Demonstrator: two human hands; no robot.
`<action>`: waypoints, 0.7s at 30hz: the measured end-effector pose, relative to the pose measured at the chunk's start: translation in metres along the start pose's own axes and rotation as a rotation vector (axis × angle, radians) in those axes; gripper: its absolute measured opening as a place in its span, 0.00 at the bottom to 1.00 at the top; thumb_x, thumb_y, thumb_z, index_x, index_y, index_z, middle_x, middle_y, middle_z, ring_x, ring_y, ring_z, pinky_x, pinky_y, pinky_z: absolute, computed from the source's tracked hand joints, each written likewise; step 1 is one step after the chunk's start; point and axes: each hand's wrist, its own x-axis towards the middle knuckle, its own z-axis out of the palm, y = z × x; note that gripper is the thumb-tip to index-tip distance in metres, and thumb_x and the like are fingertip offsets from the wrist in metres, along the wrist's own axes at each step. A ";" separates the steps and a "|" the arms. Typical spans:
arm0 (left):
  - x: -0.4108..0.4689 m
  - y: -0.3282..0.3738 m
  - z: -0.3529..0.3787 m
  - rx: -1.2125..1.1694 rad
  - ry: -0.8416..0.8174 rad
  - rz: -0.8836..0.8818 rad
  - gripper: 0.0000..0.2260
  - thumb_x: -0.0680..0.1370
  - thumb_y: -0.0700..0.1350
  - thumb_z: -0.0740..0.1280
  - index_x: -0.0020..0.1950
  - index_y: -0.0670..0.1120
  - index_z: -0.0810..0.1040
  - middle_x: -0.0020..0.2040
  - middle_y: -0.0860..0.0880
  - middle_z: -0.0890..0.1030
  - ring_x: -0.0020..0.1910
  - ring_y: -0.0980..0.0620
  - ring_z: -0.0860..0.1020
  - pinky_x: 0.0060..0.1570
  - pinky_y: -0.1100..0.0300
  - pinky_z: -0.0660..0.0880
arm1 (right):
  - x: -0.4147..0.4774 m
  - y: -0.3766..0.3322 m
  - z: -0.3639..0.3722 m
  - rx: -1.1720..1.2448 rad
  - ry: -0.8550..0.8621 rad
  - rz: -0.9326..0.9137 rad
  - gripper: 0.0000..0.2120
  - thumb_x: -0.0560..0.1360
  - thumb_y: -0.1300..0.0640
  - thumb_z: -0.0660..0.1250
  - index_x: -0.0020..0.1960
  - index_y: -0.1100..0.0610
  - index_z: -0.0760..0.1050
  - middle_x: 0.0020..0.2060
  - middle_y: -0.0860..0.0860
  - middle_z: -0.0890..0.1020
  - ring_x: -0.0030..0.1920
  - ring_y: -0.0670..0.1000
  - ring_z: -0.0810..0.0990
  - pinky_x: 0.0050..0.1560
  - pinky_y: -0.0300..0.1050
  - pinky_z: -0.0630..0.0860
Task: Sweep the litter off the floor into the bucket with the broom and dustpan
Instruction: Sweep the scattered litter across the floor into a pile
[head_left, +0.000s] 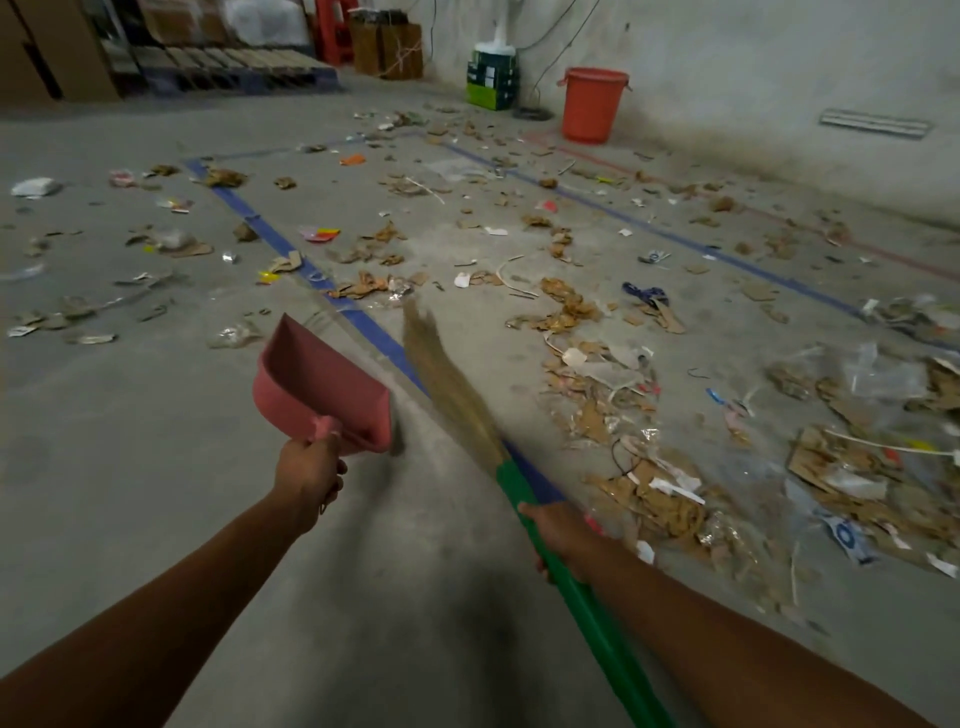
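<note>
My left hand (309, 467) grips the handle of a pink dustpan (317, 384), which is lifted off the floor with its mouth pointing away. My right hand (556, 530) grips the green handle of a straw broom (447, 384); its bristles reach forward to about the blue tape line. Litter (649, 483) of cardboard scraps, plastic wrappers and paper lies in a thick band to the right and is scattered across the floor ahead. The orange bucket (592, 104) stands far off by the back wall.
Blue tape lines (270, 228) and a red line mark the concrete floor. Against the back wall are a green box stack (491, 78), cardboard boxes (387, 49), a red stool and a pallet (234, 67). A cable runs down the wall beside the bucket.
</note>
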 end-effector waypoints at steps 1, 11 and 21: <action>0.002 0.002 -0.006 -0.004 -0.002 -0.005 0.19 0.82 0.52 0.61 0.50 0.36 0.76 0.37 0.41 0.76 0.27 0.48 0.69 0.28 0.58 0.65 | -0.002 -0.004 0.004 0.010 0.023 -0.002 0.18 0.83 0.47 0.61 0.46 0.61 0.73 0.28 0.57 0.75 0.26 0.54 0.74 0.29 0.43 0.72; 0.027 0.057 -0.135 -0.112 0.028 0.003 0.20 0.82 0.54 0.61 0.51 0.36 0.76 0.36 0.42 0.75 0.26 0.49 0.68 0.26 0.60 0.63 | -0.060 -0.172 0.077 -0.079 0.102 -0.293 0.16 0.81 0.46 0.62 0.51 0.60 0.75 0.29 0.57 0.78 0.25 0.54 0.76 0.26 0.43 0.73; 0.066 0.073 -0.307 -0.252 0.318 -0.023 0.20 0.82 0.52 0.59 0.52 0.33 0.76 0.35 0.41 0.72 0.26 0.48 0.67 0.22 0.62 0.62 | -0.100 -0.303 0.244 -0.244 -0.042 -0.393 0.16 0.81 0.46 0.62 0.51 0.61 0.72 0.30 0.57 0.77 0.24 0.52 0.74 0.23 0.40 0.70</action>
